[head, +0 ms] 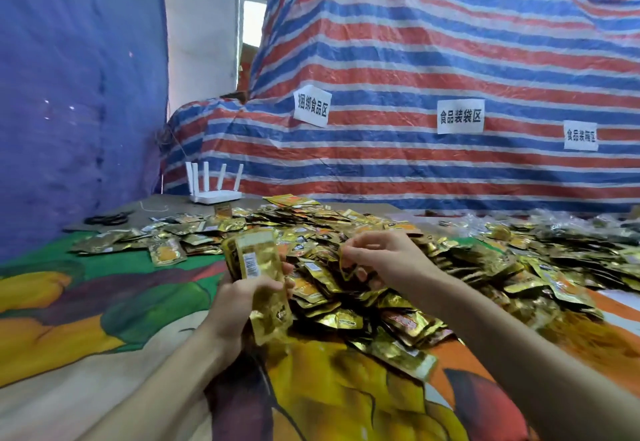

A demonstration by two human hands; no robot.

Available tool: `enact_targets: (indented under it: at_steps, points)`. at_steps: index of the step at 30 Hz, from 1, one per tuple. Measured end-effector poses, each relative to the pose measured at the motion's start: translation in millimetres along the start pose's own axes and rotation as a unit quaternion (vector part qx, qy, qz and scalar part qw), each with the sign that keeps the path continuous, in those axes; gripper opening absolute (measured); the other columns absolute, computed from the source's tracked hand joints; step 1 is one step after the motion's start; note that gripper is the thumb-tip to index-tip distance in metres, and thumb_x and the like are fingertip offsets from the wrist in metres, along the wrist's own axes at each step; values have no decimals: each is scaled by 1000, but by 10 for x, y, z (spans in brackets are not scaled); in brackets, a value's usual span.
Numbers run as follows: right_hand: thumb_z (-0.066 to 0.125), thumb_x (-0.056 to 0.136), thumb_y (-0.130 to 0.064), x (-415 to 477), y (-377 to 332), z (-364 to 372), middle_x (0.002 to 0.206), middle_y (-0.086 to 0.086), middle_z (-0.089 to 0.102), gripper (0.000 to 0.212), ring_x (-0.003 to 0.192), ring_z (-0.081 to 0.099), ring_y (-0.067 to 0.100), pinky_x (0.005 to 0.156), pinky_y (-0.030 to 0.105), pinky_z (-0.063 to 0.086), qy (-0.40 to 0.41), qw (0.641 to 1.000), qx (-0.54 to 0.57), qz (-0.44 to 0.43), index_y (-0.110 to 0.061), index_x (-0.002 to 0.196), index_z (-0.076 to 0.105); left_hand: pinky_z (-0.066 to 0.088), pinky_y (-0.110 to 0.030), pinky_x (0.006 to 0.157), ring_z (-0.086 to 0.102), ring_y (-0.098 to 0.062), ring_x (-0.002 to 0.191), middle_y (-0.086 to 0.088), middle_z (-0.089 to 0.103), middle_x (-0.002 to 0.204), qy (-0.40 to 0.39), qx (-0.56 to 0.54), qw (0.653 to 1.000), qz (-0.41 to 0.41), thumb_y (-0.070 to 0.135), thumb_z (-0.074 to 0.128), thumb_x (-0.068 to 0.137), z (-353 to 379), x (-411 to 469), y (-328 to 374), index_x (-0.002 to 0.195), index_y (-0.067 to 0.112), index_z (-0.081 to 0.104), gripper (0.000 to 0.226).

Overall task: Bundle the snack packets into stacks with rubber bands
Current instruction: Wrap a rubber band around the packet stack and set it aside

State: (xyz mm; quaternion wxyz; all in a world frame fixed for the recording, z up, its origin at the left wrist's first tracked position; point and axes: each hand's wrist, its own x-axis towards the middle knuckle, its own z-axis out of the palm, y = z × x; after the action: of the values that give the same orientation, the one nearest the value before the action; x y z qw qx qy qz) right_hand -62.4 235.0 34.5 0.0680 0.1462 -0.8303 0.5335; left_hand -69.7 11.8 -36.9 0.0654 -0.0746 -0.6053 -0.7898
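Left grip (239, 296) clasps packet stack (254, 260) — right grip (381, 257) pinches packet (348, 265).

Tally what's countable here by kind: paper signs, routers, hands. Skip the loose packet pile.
Paper signs: 3
Router: 1
Hands: 2 (left hand grips a packet stack; right hand pinches one packet)
Total: 6
Packet pile: too many to count.
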Motion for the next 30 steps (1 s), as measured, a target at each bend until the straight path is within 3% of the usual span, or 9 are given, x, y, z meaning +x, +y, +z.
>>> enact_targets:
  at_steps: [2, 5, 7, 11, 16, 18, 23, 27, 30]
  points:
    - [69, 94, -29, 147, -28, 284, 79, -7, 71, 11, 65, 55, 7, 56, 20, 44, -23, 999, 47, -2, -19, 93, 75, 55, -29, 65, 71, -19, 70, -16, 76, 90, -27, 12, 999, -38, 11, 66, 67, -88, 25, 135, 84, 2, 80, 24]
    - [69, 95, -27, 363, -54, 685, 84, -4, 75, 17, 62, 51, 7, 51, 20, 41, -46, 995, 84, -19, -24, 81, 78, 57, -30, 52, 72, -26, 63, -20, 74, 81, -50, -49, 995, -69, 8, 63, 65, -200, 47, 250, 77, 0, 79, 22]
    - [69, 95, -22, 473, -66, 904, 89, 3, 78, 17, 58, 56, 3, 48, 18, 41, -46, 994, 94, -38, -21, 80, 79, 61, -42, 62, 70, -34, 71, -24, 72, 88, -18, -71, 994, -75, 7, 65, 62, -270, 69, 225, 92, -5, 76, 34]
    - [74, 91, -21, 581, 21, 1214, 77, -12, 76, 11, 71, 70, -1, 58, 13, 51, 7, 992, 51, -118, -22, 81, 78, 46, -63, 97, 63, -43, 94, -32, 67, 106, 53, -63, 994, -69, 13, 72, 51, -415, 110, 122, 107, -10, 71, 60]
    - [73, 90, -18, 619, 178, 1256, 81, -7, 77, 7, 80, 74, 6, 75, 28, 57, 33, 989, 37, -140, -17, 83, 76, 56, -51, 86, 69, -36, 84, -30, 71, 102, 81, -8, 994, -78, 3, 70, 69, -505, 173, 57, 96, -7, 76, 29]
    - [73, 90, -18, 618, 211, 1222, 80, -7, 77, 9, 80, 72, 4, 76, 26, 56, 40, 988, 2, -150, -19, 82, 75, 58, -44, 79, 71, -33, 84, -27, 73, 102, 66, -2, 995, -79, 2, 66, 75, -522, 197, 35, 98, -1, 77, 26]
    - [73, 90, -19, 594, 255, 1151, 83, -10, 72, 6, 80, 67, 1, 71, 19, 55, 48, 981, -75, -174, -24, 87, 74, 49, -54, 102, 67, -34, 98, -22, 72, 109, 11, -37, 997, -68, 8, 69, 62, -540, 230, 18, 99, 7, 80, 38]
    - [65, 97, -24, 598, 283, 1071, 90, -12, 67, 12, 82, 62, 3, 68, 14, 45, 10, 970, -173, -169, -26, 107, 71, 59, -43, 78, 70, -32, 83, -15, 69, 91, -68, -188, 979, -50, -7, 62, 64, -596, 269, 25, 102, 2, 76, 42]
    - [64, 97, -29, 562, 253, 1035, 85, -10, 67, 11, 78, 60, 4, 65, 14, 45, -67, 978, -124, -156, -23, 93, 73, 57, -44, 77, 65, -29, 76, -12, 63, 85, -105, -274, 956, -24, -10, 58, 64, -618, 258, 73, 109, 0, 70, 48]
